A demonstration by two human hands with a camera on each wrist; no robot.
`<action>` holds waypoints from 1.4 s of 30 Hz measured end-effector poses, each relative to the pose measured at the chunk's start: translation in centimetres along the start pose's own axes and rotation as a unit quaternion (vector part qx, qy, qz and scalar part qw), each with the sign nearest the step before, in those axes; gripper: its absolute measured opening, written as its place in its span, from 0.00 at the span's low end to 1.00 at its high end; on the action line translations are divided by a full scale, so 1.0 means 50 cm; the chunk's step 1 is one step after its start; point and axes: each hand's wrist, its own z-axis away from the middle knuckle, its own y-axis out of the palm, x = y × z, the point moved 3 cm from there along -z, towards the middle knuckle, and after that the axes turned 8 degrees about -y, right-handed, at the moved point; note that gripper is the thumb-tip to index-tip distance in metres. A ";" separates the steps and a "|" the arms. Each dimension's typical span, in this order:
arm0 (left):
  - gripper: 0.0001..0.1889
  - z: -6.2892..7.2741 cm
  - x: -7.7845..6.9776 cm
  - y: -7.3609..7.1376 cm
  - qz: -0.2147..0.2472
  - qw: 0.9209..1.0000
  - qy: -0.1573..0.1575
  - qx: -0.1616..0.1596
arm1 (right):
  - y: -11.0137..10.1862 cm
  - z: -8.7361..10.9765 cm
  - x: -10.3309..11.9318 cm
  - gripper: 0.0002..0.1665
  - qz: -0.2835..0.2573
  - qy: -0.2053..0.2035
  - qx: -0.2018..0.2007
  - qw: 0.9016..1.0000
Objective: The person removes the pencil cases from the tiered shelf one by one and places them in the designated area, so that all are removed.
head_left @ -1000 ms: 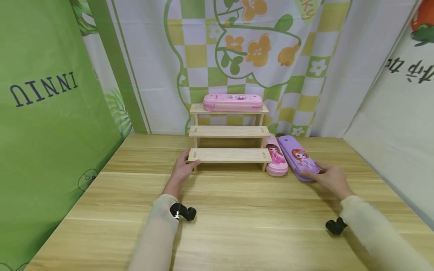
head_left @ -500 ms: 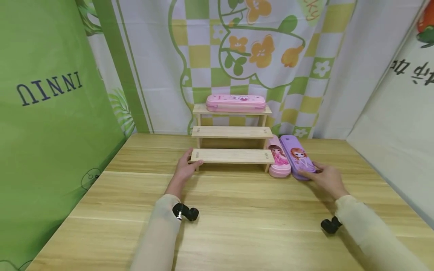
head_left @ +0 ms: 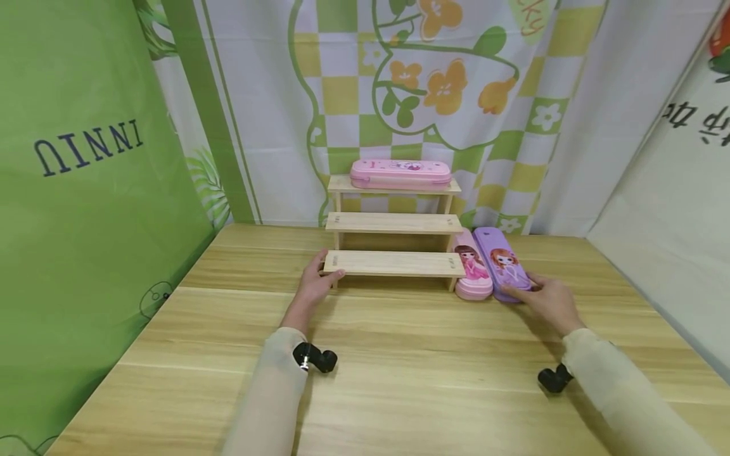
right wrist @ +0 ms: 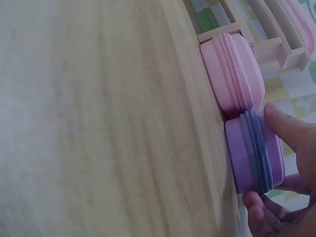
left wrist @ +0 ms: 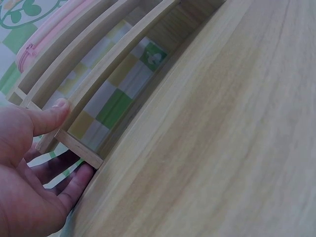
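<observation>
The left hand grips the left end of the lowest board of a wooden stand, its thumb laid over the front edge and the other fingers round the end by the leg. The right hand holds the near end of a purple pencil case, thumb on the lid and fingers along the right side. That case lies flat on the table, right of the stand, with a girl in a purple dress on its lid; the right wrist view shows its dark zip running round the end. Touching its left side is a pale pink pencil case, with a girl in a pink dress, set close against the stand's right end. The stand rises in three steps, and on its top board a second pink case lies lengthwise. Both arms wear cream sleeves, with a small black camera at each wrist. Behind the table hangs a checked, flowered curtain; a green cloth with dark letters covers the left side, and a white cloth the right.
</observation>
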 end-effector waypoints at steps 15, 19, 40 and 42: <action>0.40 0.006 0.004 -0.019 -0.005 1.000 -0.007 -0.006 | -0.036 -0.058 0.070 0.37 -0.005 -0.024 -0.094 0.995; 0.40 0.008 0.004 -0.023 -0.006 1.000 -0.009 -0.004 | -0.036 -0.092 0.137 0.27 -0.031 -0.076 -0.099 0.992; 0.39 0.000 0.002 -0.003 0.006 1.000 0.017 -0.013 | -0.021 -0.273 0.356 0.56 -0.227 -0.104 -0.133 0.959; 0.39 0.000 0.002 0.000 0.002 1.000 0.018 -0.012 | -0.016 -0.281 0.362 0.58 -0.224 -0.095 -0.130 0.961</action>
